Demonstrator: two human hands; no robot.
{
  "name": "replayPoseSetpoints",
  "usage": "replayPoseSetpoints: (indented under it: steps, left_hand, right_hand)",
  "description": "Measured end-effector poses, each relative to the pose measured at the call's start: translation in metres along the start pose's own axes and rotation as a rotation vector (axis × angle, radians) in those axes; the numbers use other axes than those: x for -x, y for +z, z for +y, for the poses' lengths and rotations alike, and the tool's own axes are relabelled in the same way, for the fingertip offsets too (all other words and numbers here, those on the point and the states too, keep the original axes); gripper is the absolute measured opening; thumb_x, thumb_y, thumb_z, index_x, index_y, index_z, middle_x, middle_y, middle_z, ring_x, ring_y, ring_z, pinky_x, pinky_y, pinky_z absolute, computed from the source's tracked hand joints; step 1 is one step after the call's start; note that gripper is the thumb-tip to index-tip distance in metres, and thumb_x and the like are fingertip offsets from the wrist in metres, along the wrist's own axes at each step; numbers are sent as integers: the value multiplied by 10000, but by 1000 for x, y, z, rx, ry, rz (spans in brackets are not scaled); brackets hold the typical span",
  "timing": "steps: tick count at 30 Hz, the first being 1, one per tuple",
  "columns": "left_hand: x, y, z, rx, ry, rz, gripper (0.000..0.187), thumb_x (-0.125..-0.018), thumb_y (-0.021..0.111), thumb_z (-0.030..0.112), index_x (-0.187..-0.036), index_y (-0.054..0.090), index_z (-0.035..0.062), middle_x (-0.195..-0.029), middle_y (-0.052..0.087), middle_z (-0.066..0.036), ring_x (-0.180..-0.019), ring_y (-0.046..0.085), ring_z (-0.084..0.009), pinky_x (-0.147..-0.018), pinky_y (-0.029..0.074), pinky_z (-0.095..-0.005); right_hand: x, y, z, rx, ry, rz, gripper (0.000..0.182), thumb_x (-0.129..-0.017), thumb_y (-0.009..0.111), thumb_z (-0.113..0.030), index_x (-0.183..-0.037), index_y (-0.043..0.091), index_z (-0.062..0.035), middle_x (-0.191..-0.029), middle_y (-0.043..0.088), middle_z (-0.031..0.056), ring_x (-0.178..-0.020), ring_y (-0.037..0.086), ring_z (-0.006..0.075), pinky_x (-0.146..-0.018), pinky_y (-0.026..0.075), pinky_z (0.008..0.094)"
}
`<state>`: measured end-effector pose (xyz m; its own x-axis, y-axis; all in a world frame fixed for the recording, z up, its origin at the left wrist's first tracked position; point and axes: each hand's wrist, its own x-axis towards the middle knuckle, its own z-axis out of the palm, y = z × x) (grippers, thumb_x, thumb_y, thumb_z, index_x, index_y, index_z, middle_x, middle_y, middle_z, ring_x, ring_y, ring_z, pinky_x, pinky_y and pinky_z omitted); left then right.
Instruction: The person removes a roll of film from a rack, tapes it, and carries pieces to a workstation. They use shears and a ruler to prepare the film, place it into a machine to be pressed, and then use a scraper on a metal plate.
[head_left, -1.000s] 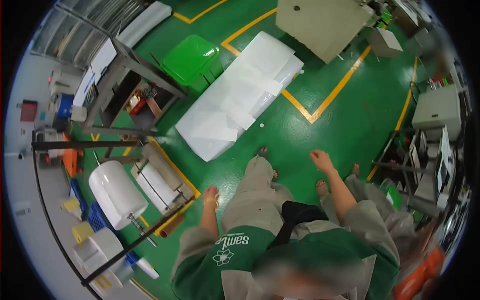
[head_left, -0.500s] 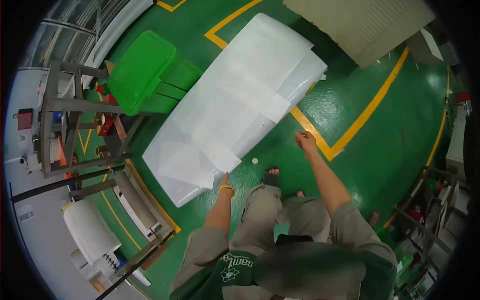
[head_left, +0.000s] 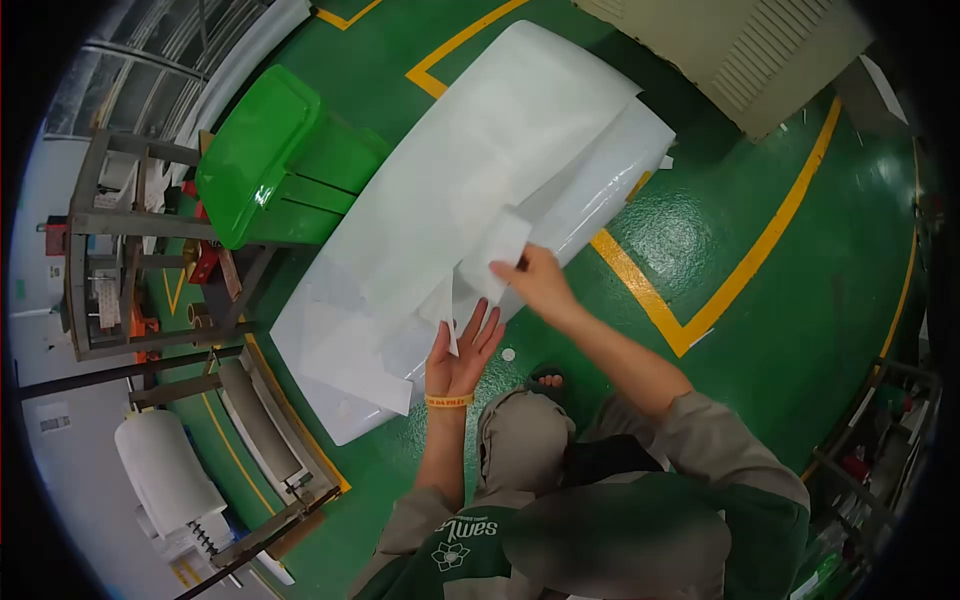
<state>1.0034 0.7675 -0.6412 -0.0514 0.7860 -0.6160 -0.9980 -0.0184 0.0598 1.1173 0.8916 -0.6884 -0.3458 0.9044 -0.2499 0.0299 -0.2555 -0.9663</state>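
Observation:
A large white wrapped slab (head_left: 610, 190) with a glossy film-like surface lies slantwise on the floor. Loose white sheets (head_left: 480, 140) cover much of its top. My right hand (head_left: 545, 288) pinches a lifted white sheet (head_left: 502, 245) near the slab's front edge, thumb on top. Close beside it, my left hand (head_left: 465, 358) is palm up with fingers spread, and the folded-down end of a sheet hangs between its thumb and fingers. A yellow band circles my left wrist. Another sheet (head_left: 375, 385) lies on the slab's near left end.
A green lidded bin (head_left: 265, 160) stands against the slab's left side. Farther left are a metal rack (head_left: 145, 225) and a frame with a white roll (head_left: 170, 465). A beige cabinet (head_left: 730, 60) is at the upper right. Yellow lines (head_left: 760, 235) mark the green floor.
My right hand has come left to the slab and taken hold of a sheet, lifting it. My left hand has turned palm up with its fingers spread.

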Motion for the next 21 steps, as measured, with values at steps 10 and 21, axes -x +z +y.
replayPoseSetpoints:
  steps: [10,21]
  left_hand:
    - [22,19,-17,-722,450,211,347,-817,549,-8,-1147,450,-43,-1097,542,-131,-969,567,-233,-807,513,-332]
    - [71,66,-97,-1932,-262,-223,957,-621,763,100,-1307,109,-31,-1217,404,-218,-1093,478,-328,-912,402,-365]
  right_hand:
    - [91,-100,-18,-395,251,-742,523,-870,541,-301,-1295,396,-34,-1157,545,129,-984,556,217,-842,445,339]
    - [129,-142,-79,-450,657,-180,555,-695,701,-48,-1185,457,43,-1087,564,142,-951,577,237,-825,477,341]
